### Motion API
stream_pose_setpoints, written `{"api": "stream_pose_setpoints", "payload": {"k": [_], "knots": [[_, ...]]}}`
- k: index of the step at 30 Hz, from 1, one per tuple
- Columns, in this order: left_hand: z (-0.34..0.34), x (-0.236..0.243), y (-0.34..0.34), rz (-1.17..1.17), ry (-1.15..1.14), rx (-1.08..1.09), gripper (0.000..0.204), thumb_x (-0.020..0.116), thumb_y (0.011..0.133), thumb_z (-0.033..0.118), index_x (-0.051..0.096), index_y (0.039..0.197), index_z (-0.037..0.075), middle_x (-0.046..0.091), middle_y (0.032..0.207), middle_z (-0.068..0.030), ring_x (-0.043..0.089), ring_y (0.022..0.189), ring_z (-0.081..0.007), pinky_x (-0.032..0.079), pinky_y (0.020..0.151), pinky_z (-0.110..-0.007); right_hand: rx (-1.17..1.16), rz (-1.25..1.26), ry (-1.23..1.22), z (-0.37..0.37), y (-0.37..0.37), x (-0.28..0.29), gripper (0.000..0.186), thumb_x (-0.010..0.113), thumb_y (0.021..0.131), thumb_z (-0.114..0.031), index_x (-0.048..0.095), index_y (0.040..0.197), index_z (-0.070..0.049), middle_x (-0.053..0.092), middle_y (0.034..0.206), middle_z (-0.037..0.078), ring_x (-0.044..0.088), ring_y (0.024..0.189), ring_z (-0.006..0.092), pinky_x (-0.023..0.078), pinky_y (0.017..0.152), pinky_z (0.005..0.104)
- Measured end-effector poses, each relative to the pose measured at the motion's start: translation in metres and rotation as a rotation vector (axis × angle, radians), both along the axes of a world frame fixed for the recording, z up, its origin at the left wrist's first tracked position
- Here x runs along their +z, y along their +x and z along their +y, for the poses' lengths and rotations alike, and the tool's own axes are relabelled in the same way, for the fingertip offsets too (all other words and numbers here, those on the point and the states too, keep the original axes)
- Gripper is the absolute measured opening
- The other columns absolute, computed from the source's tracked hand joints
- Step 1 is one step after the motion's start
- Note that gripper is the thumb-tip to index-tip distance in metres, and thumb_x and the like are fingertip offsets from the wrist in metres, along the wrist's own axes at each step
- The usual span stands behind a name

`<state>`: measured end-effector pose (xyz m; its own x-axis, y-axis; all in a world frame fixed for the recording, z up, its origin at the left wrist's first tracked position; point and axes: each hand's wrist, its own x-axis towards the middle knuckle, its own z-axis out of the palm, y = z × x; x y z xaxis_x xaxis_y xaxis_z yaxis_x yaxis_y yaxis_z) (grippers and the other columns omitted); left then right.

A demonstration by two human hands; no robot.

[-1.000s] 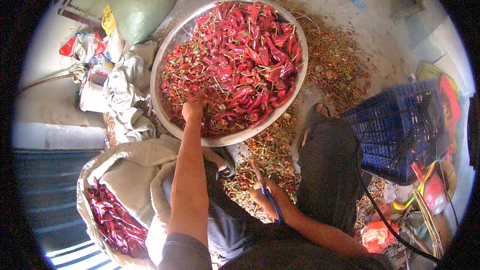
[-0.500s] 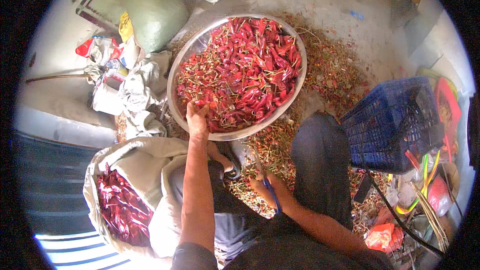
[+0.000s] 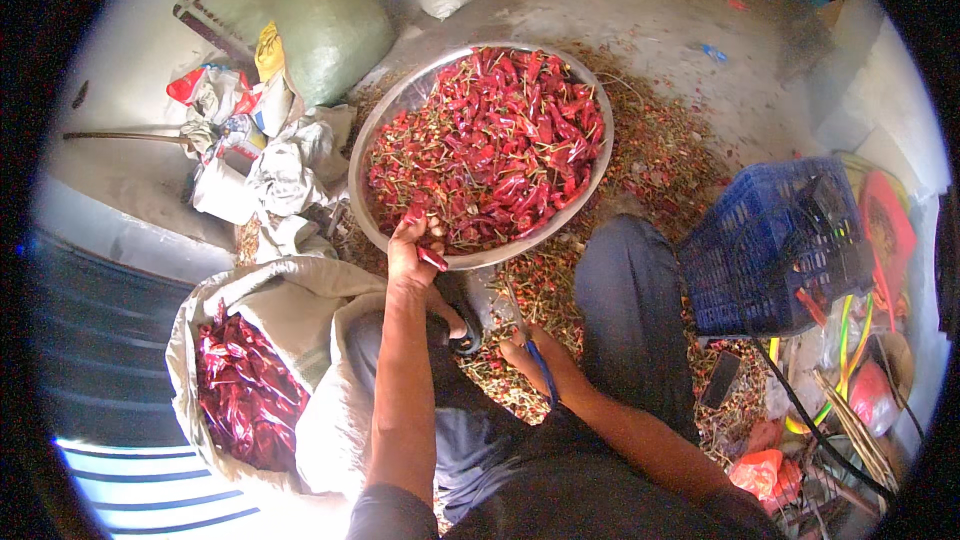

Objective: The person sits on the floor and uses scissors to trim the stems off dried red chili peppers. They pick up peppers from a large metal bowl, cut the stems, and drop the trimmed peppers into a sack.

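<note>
A wide metal basin [image 3: 362, 202], heaped with glossy red dried chilies [image 3: 510, 140] and bits of stem, stands in front of me. At its near left rim my left hand [image 3: 406, 258] is closed on a red chili [image 3: 432, 260], which sticks out past the fingers on the right. Lower down, between my knees, my right hand [image 3: 568, 370] grips scissors with blue handles [image 3: 543, 376]. Their blades point up toward the basin; I cannot tell how far apart they are. By my left leg sits a white woven sack [image 3: 345, 430], its mouth showing more red chilies [image 3: 245, 395].
Cut stems and chili scraps [image 3: 665, 140] litter the floor around the basin. On the right stand a blue plastic crate [image 3: 765, 240] and a red plastic bag [image 3: 765, 475], with a phone-like dark slab [image 3: 721, 380] nearby. Full pale sacks [image 3: 335, 30] and crumpled bags [image 3: 290, 175] lie at the far left.
My left hand has drawn back from over the chilies to the basin's rim, and a chili now shows in its fingers. My right hand stays low with the scissors. The view has shifted slightly.
</note>
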<state>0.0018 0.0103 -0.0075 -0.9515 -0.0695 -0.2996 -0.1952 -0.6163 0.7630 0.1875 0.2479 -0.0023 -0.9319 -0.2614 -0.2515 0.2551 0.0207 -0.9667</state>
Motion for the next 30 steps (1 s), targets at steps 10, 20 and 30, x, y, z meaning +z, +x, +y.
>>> {"api": "stream_pose_setpoints", "payload": {"k": [10,20,30], "knots": [[0.013,0.011,0.018,0.12,-0.239,0.081,0.02,0.058,0.085,-0.001,0.063,0.102,0.008,0.065,0.083,-0.0053,0.06,0.064,-0.017,0.046,0.051,-0.028,0.012,0.076,0.077,-0.008,-0.003,-0.019,0.039,0.058,0.09,-0.041,0.049,0.074,-0.006,0.046,0.063,0.003,0.045,0.061,0.0165,0.039,0.058,0.0371],[0.026,0.015,0.013,0.074,-0.581,0.123,0.009,0.058,0.093,0.01,0.065,0.096,0.006,0.064,0.078,-0.0003,0.058,0.067,-0.0116,0.047,0.062,-0.027,0.017,0.092,0.037,-0.005,-0.003,-0.018,0.033,0.063,0.088,-0.036,0.052,0.079,-0.006,0.049,0.062,0.004,0.047,0.058,0.016,0.039,0.055,0.0356],[0.031,0.008,0.019,0.157,-0.887,0.07,0.013,0.056,0.096,0.019,0.061,0.09,0.009,0.05,0.064,0.0062,0.042,0.054,-0.0055,0.034,0.048,-0.023,0.006,0.065,0.024,-0.002,-0.003,-0.023,0.032,0.063,0.09,-0.035,0.052,0.08,-0.006,0.049,0.066,0.001,0.046,0.064,0.0118,0.041,0.06,0.0329]]}}
